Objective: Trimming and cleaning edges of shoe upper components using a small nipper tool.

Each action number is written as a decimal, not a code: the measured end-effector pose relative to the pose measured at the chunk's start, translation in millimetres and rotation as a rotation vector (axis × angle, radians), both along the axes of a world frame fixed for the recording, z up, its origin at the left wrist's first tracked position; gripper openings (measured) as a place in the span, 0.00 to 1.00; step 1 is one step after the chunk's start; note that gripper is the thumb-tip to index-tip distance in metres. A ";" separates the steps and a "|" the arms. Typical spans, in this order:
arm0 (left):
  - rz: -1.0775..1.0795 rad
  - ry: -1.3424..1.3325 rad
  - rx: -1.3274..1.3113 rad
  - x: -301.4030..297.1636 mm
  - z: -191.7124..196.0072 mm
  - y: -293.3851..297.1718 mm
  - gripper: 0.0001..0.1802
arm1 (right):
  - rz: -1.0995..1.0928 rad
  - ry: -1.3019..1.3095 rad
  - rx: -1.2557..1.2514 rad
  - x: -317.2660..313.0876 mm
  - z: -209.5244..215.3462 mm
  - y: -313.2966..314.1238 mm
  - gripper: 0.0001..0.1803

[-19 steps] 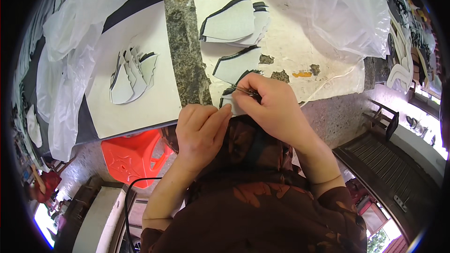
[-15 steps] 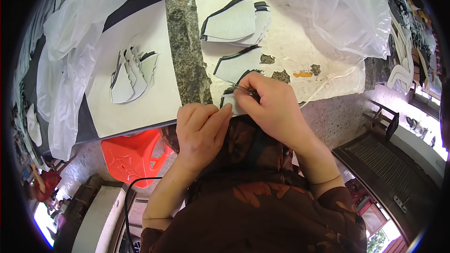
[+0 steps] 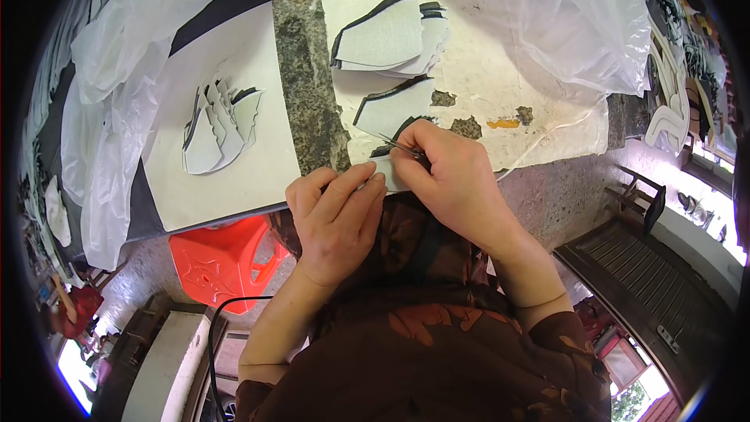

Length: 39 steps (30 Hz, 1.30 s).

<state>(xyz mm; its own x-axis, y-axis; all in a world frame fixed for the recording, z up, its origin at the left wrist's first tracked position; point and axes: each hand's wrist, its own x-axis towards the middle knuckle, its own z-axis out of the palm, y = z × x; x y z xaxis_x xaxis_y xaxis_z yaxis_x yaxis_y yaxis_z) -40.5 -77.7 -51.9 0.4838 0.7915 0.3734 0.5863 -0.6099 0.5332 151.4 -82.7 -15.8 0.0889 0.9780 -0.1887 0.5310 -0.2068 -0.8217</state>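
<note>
At the table's near edge, my left hand (image 3: 330,219) presses its thumb and fingertips on a small white fabric piece (image 3: 394,176) with a dark edge. My right hand (image 3: 445,172) is closed around thin, pointed metal snips (image 3: 397,143), their tips pointing left and away from me. Both hands nearly meet over the piece, and my fingers hide part of it. Just beyond the snips lies another white piece (image 3: 394,105) with a black edge. Farther back sits a stack of larger white, black-edged pieces (image 3: 383,35).
On the left white sheet (image 3: 258,55) lies a fanned group of curved pieces (image 3: 223,133). Clear plastic bags (image 3: 125,70) cover the far left; another plastic bag (image 3: 586,23) covers the far right. Below the table edge stands a red stool (image 3: 211,262). A white cord (image 3: 555,131) crosses the right sheet.
My left fingers have shifted slightly and now cover more of the piece's dark edge. The right hand with the snips stays nearly in place.
</note>
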 end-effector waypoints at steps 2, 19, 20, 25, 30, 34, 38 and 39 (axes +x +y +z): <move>0.003 0.006 0.003 0.9 0.1 0.1 0.14 | 0.003 -0.012 0.003 -0.1 -0.3 0.1 0.06; -0.011 0.065 -0.030 7.9 11.5 5.6 0.12 | 0.081 -0.078 -0.068 13.7 9.1 5.3 0.09; -0.011 0.066 -0.033 7.6 11.4 5.4 0.13 | 0.088 -0.112 -0.054 14.6 10.0 5.8 0.09; 0.005 0.060 -0.035 11.0 12.8 5.8 0.17 | 0.109 -0.155 -0.063 19.0 11.4 8.1 0.09; -0.008 0.077 -0.032 11.5 13.2 5.7 0.20 | 0.128 -0.179 -0.031 21.7 11.2 9.2 0.10; -0.016 0.085 -0.029 11.5 13.5 5.2 0.20 | 0.125 -0.176 -0.059 21.3 12.5 11.0 0.10; -0.016 0.093 -0.041 12.0 14.1 5.7 0.20 | 0.143 -0.201 -0.069 22.0 12.3 12.8 0.11; -0.021 0.093 -0.045 12.3 14.5 6.1 0.20 | 0.153 -0.205 -0.064 22.9 12.2 13.2 0.11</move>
<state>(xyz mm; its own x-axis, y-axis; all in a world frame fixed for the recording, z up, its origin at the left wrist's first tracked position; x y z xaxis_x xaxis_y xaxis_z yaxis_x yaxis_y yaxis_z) -28.1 -71.6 -37.5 0.5311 0.7961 0.2902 0.6222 -0.5989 0.5041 174.3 -69.5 -3.6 -0.0165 0.9697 -0.2436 0.7141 -0.1591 -0.6817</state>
